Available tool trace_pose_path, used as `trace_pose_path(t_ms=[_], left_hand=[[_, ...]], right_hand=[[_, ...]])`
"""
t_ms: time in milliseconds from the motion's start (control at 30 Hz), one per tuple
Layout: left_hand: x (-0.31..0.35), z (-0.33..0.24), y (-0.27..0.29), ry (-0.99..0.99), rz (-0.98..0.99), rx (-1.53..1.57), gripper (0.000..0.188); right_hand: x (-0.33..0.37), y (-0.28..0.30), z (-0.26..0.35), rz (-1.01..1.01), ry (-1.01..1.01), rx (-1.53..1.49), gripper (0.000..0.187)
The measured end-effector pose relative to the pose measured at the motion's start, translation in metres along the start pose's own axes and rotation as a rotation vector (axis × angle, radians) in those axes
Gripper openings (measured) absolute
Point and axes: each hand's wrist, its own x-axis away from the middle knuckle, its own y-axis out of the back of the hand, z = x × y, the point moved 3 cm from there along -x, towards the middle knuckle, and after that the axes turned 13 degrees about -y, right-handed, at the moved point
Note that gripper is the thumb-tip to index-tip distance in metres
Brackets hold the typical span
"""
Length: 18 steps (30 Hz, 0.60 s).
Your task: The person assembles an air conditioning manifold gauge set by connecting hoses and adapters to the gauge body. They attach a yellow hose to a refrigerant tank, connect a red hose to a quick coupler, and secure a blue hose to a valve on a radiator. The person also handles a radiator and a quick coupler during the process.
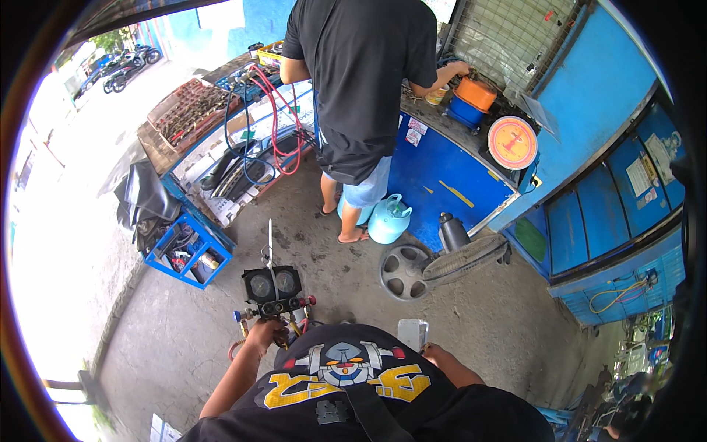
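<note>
- Black cloth stretches across the wearer's shirt (pixel 298 361), printed with a robot-like face and bold yellow shapes.
- Beside it, the right hand (pixel 436 355) meets the lower corner of a pale, rectangular slab (pixel 412 331); its fingers are mostly hidden, so I cannot tell how they close.
- The left hand (pixel 269 331) has its fingers wrapped around the underside of a gauge set (pixel 272 285), which is held out above the floor: two round dials in a black housing, with blue and red knobs.
- Ahead on stained concrete lies a grey, five-holed round base (pixel 403 272), near a tilted fan head (pixel 465 259).
- To the left, a blue open-framed crate (pixel 189 250) holds jumbled small items.
- A rounded teal cylinder (pixel 389 219) stands by a co-worker (pixel 361 88); its contents can't be seen.
- On the left tabletop (pixel 155 140), a reddish tray (pixel 193 110) is crowded with metal pieces.
- Stickers (pixel 415 132) mark the blue cabinet, too small to read.
- Beyond, motorbikes (pixel 132 68) are parked outside.
</note>
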Motion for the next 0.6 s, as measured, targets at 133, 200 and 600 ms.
trace_pose_path(t_ms=[133, 200, 600], left_hand=[[0.003, -0.002, 0.001, -0.017, 0.02, -0.035, 0.018], [0.004, -0.001, 0.002, -0.016, 0.008, -0.028, 0.018], [0.001, 0.002, 0.004, -0.001, 0.013, -0.026, 0.016]], right_hand=[[0.021, 0.005, 0.009, -0.033, -0.013, 0.074, 0.026], [0.03, 0.006, 0.014, -0.052, 0.004, 0.099, 0.026], [0.031, 0.007, 0.019, -0.034, 0.007, 0.088, 0.029]])
